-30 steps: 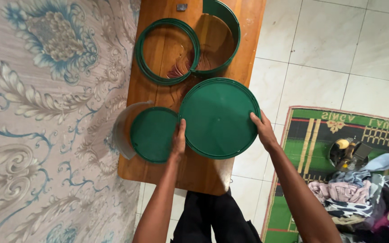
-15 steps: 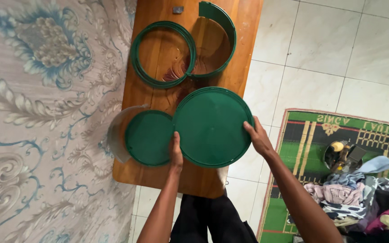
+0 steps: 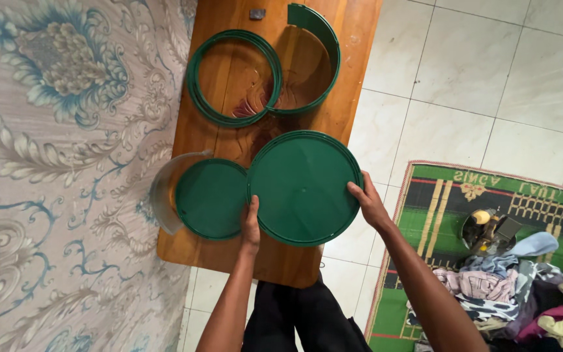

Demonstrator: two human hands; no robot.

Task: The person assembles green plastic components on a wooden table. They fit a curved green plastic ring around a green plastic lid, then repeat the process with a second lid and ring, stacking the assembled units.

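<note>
Wooden table (image 3: 333, 58) bearing green round parts, with a large green disc (image 3: 302, 188) gripped at both sides.

The disc lies flat near the table's front edge, left hand (image 3: 251, 225) and right hand (image 3: 367, 203) each clasping its rim; a smaller green disc (image 3: 211, 198) touches it, green rings (image 3: 232, 78) sit beyond.

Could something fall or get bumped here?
Maybe. The big lid, gripped at both edges by the left hand and right hand, sticks out past the table edge, so it might drop if the hands slip. It also touches the small lid and could nudge it.
</note>
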